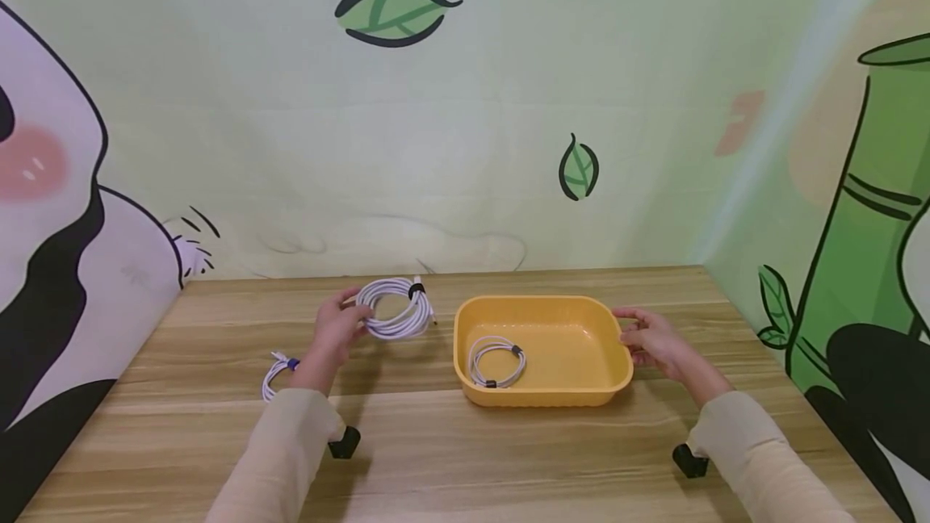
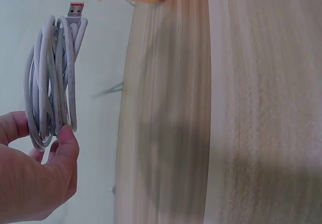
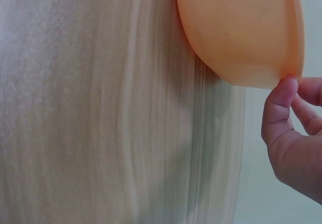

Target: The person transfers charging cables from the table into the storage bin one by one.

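Note:
A thick coil of white USB cable (image 1: 420, 321), bound with a black tie, is held up above the table. My left hand (image 1: 337, 333) pinches its left side between thumb and fingers. The metal USB plug (image 2: 75, 10) sticks out at the coil's far end in the left wrist view. At the right end of a yellow plastic tray (image 1: 538, 398), my right hand (image 1: 657, 341) pinches the rim, thumb on the near side (image 3: 284, 103). Inside the tray, toward its left, lies a thinner white cable coil (image 1: 475, 366) with dark ties.
Another small white cable (image 1: 269, 382) with a blue tie lies on the wooden table (image 1: 436, 458), partly hidden behind the left forearm. Behind the table hangs a pale green backdrop (image 1: 479, 103) printed with leaves, bamboo and pandas.

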Action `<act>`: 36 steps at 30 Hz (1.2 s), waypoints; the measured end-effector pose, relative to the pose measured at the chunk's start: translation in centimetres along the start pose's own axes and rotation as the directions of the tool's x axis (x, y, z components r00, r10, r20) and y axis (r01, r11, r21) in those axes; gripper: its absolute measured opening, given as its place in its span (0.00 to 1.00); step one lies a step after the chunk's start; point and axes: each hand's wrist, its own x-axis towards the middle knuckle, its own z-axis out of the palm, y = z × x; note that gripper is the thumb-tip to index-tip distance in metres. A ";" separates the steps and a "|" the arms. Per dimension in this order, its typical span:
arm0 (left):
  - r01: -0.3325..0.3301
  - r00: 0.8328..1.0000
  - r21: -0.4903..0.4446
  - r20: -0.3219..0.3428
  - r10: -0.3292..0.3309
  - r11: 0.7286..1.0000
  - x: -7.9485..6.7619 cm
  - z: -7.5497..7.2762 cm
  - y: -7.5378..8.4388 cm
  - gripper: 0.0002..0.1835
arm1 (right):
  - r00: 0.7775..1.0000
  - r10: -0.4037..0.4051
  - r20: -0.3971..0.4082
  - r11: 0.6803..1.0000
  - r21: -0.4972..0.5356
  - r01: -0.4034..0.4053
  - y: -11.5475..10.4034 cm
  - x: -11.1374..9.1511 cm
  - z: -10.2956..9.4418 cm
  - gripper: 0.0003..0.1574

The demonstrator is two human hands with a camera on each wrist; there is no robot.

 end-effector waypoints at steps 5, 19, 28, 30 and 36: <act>-0.004 1.000 0.002 0.010 0.004 1.000 -0.1 0.2 0.2 0.31 | 1.000 -0.005 0.005 1.000 0.005 0.005 0.1 0.0 -0.1 0.34; 0.015 0.998 -0.005 0.056 -0.015 1.000 -0.7 1.1 1.0 0.29 | 1.000 0.001 -0.006 1.000 -0.002 -0.001 0.0 0.0 0.0 0.33; 0.010 0.997 -0.006 0.082 -0.010 1.000 -1.2 1.9 1.6 0.30 | 1.000 0.005 -0.005 1.000 0.009 -0.005 0.1 0.1 0.0 0.34; 0.004 0.996 -0.016 0.092 -0.002 1.000 -1.4 2.1 1.6 0.30 | 1.000 0.005 -0.006 1.000 0.012 -0.005 0.1 0.1 0.0 0.34; -0.014 0.993 -0.022 0.115 0.017 1.000 -1.7 2.6 1.8 0.30 | 1.000 0.006 -0.008 1.000 0.014 -0.006 0.2 0.2 0.0 0.34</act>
